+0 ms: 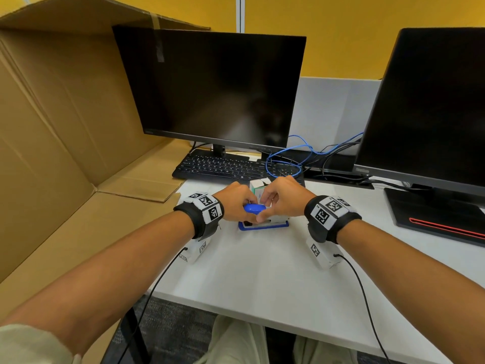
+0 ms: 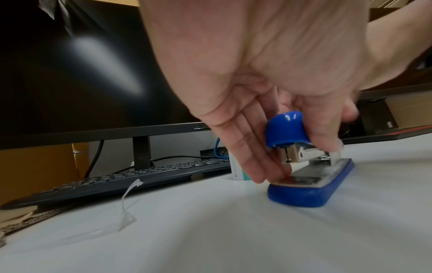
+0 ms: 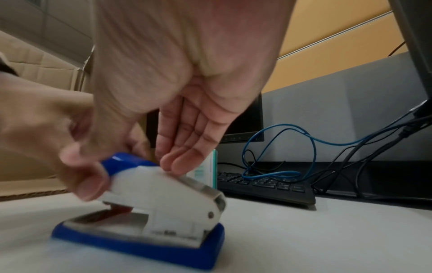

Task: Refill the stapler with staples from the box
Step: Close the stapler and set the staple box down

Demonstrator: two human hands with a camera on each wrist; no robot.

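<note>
A blue and white stapler (image 1: 265, 224) stands on the white desk (image 1: 262, 279), its arm tilted up off the blue base. My left hand (image 1: 236, 204) pinches its blue front cap (image 2: 284, 129) between fingers (image 2: 253, 153) and thumb. My right hand (image 1: 284, 199) is over the rear half, its straight fingers (image 3: 184, 147) touching the white top of the stapler (image 3: 151, 192). The small white and green staple box (image 1: 258, 185) stands just behind the hands, partly hidden by them; it also shows as the box (image 2: 238, 170) beside my left fingers. No staples are visible.
A black keyboard (image 1: 223, 166) and a dark monitor (image 1: 215, 88) are behind the box, with looped blue cable (image 1: 286, 158). A second monitor (image 1: 433, 101) and its base (image 1: 433, 216) stand right. Flattened cardboard (image 1: 52, 127) fills the left. A clear plastic strip (image 2: 127, 216) lies on the desk.
</note>
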